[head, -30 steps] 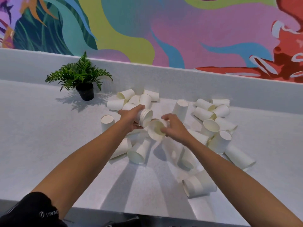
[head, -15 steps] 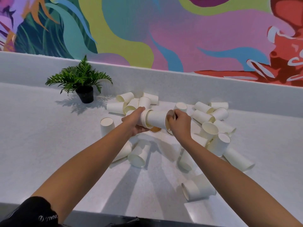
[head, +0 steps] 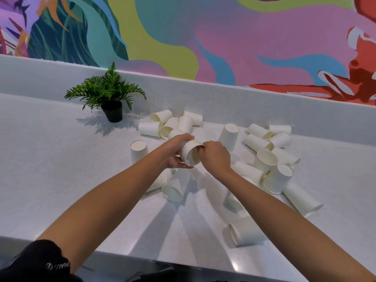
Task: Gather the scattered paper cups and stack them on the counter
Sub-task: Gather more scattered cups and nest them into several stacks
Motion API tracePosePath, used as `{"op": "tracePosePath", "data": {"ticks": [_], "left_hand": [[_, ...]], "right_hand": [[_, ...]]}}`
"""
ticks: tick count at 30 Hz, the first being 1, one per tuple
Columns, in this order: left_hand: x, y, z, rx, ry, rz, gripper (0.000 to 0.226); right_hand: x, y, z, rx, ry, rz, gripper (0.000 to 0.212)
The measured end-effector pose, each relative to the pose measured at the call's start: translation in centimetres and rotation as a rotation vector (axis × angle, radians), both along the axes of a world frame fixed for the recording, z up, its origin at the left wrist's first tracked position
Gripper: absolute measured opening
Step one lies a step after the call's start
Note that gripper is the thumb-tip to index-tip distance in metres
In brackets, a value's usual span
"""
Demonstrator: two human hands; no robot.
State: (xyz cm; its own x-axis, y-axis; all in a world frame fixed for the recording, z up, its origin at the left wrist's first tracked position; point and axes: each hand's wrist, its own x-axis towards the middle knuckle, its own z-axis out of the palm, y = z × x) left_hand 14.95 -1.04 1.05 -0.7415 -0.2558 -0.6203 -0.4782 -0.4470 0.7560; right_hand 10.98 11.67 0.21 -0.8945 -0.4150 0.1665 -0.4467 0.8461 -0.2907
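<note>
Stacking in hand: a short nested stack (head: 190, 153) of paper cups is held on its side above the counter (head: 61, 169), at the centre of the frame; several rims show packed close at its open end.
Left hand (head: 176, 150): wrapped around the closed end of the stack, holding it from the left.
Right hand (head: 216, 156): closed at the open mouth of the stack, fingertips (head: 200, 148) on or inside the rim; whether it presses a cup home or only steadies the stack, I cannot tell.
Done so far: only the few cups in that stack, judging by the rims; an exact count is not readable.
Loose, upper centre: a cluster of cups (head: 171, 124) lying on their sides behind the hands.
Loose, left of centre: one cup (head: 139, 151) standing upside down, apart from the rest.
Loose, centre right: one upside-down cup (head: 230, 136) just behind the right hand.
Loose, right: a large heap (head: 272, 157) of cups, some upright, most tipped over.
Loose, lower centre: cups beneath the forearms, including one on its side (head: 174, 189) and another (head: 244, 234) nearest the front edge.
Not part of the job: a potted plant (head: 107, 94) at the upper left of the counter.
Progress judged: early; most cups remain scattered, and nothing yet stands stacked on the counter.
</note>
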Motion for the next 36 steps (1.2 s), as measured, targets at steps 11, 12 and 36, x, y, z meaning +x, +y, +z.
{"op": "tracePosePath", "data": {"ticks": [11, 12, 36], "left_hand": [[0.9, -1.9, 0.9, -0.249, 0.087, 0.077, 0.073], [1.0, -2.4, 1.0, -0.326, 0.125, 0.108, 0.078], [0.7, -4.9, -2.2, -0.666, 0.214, -0.023, 0.090]], "right_hand": [[-0.6, -0.5, -0.8, -0.280, -0.425, 0.149, 0.027], [-0.3, -0.5, -1.0, -0.289, -0.518, 0.126, 0.028], [-3.2, -2.1, 2.7, -0.727, -0.219, -0.157, 0.077]]}}
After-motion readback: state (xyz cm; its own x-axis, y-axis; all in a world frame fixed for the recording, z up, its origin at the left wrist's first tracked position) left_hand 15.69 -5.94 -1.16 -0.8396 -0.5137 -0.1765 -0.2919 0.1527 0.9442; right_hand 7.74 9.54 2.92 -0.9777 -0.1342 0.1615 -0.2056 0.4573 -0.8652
